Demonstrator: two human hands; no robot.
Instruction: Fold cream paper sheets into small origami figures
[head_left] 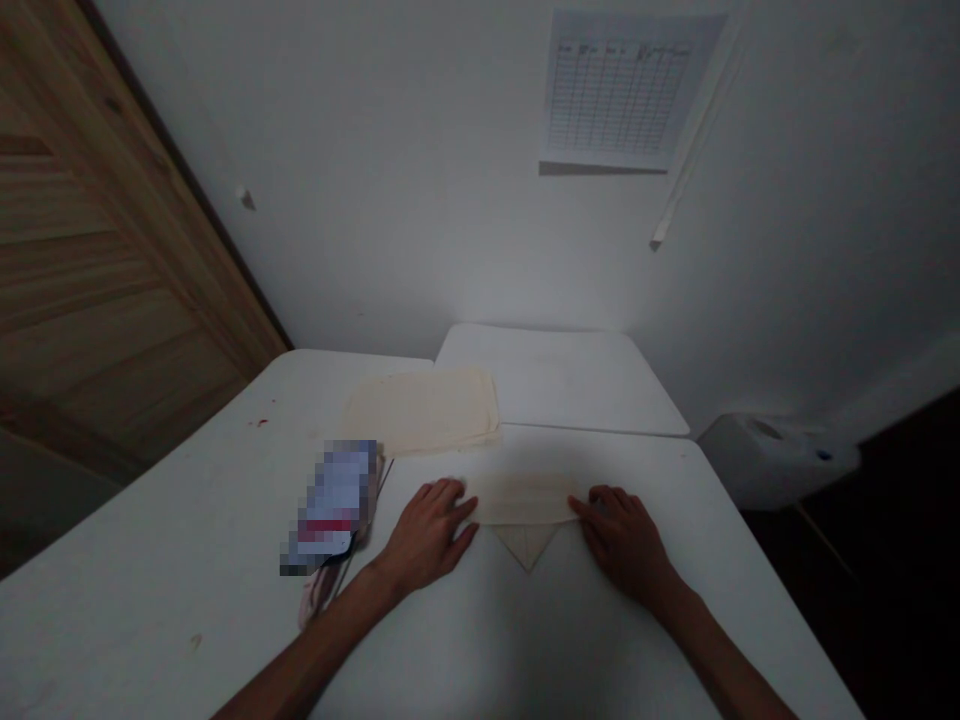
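A small cream cloth [523, 505], folded into a narrow band with a pointed corner hanging toward me, lies on the white table [187, 560]. My left hand [429, 535] rests flat at its left end, fingers stretched out and touching the cloth. At the right end my right hand [624, 535] lies palm down, its fingertips on the cloth's edge. Neither hand grips anything.
A stack of folded cream cloths [421, 410] sits farther back on the table. A blurred-out card on a lanyard [334, 510] lies to the left. A second white surface [562, 375] adjoins at the back, a white box [776, 455] stands right, and a wooden door [90, 260] left.
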